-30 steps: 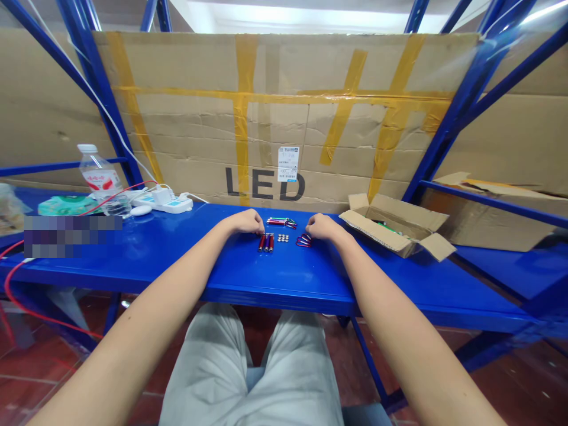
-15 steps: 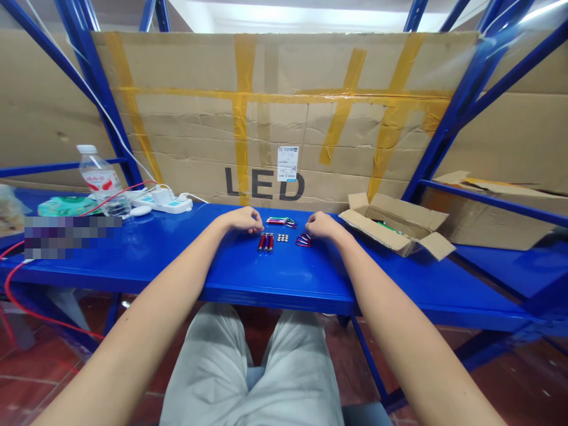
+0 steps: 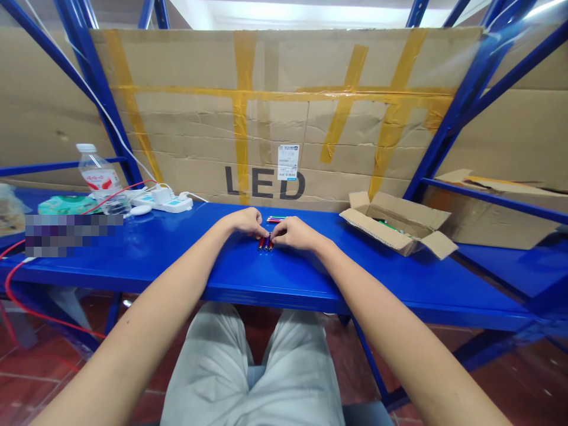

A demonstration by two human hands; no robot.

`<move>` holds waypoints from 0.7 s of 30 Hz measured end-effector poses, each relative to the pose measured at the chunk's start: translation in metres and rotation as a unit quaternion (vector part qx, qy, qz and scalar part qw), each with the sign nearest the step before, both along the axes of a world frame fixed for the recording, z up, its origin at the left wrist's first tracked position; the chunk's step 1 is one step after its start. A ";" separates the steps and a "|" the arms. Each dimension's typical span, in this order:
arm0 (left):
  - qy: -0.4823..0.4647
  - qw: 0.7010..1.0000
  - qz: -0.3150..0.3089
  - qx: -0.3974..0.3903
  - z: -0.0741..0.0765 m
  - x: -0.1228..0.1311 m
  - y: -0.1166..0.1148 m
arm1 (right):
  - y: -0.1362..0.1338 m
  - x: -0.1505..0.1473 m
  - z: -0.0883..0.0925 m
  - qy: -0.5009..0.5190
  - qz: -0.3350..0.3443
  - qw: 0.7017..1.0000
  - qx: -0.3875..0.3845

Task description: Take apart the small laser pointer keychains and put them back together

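L hand (image 3: 247, 221) half-curling by red/purple tubes (image 3: 266, 244), R hand (image 3: 290, 232) half-closing at their right, can't tell if either's gripping; tubes lying nr side of hands, row looking done, handling prob. unfinished; rear tubes (image 3: 276, 219) lying behind, open carton (image 3: 377, 229) sitting R

Passage over the tabletop (image 3: 279, 275) at six o'clock from the tubes (image 3: 266, 244), left hand (image 3: 247, 221) blocking ten, right hand (image 3: 293, 232) two, cardboard wall (image 3: 199, 130) twelve, box (image 3: 375, 230) three
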State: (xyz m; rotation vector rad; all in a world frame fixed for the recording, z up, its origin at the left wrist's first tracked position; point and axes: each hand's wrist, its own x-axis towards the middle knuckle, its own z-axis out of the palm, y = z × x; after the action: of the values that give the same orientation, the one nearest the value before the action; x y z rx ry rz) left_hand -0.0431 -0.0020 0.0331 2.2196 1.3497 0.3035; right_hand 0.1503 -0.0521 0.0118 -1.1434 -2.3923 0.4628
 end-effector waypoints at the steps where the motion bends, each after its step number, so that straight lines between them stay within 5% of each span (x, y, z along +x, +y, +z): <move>1: 0.001 1.000 0.004 0.002 0.000 0.001 0.000 | 0.000 0.000 0.000 -0.006 -0.003 1.000 0.001; 21: -0.008 1.000 0.019 0.002 -0.003 0.001 0.004 | 0.006 -0.001 -0.004 -0.010 0.010 1.000 0.012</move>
State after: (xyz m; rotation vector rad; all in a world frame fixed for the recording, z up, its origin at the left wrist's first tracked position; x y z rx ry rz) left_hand -0.0424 0.0017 0.0297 2.1930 1.3838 0.3383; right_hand 0.1495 -0.0460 0.0075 -1.1198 -2.4211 0.4311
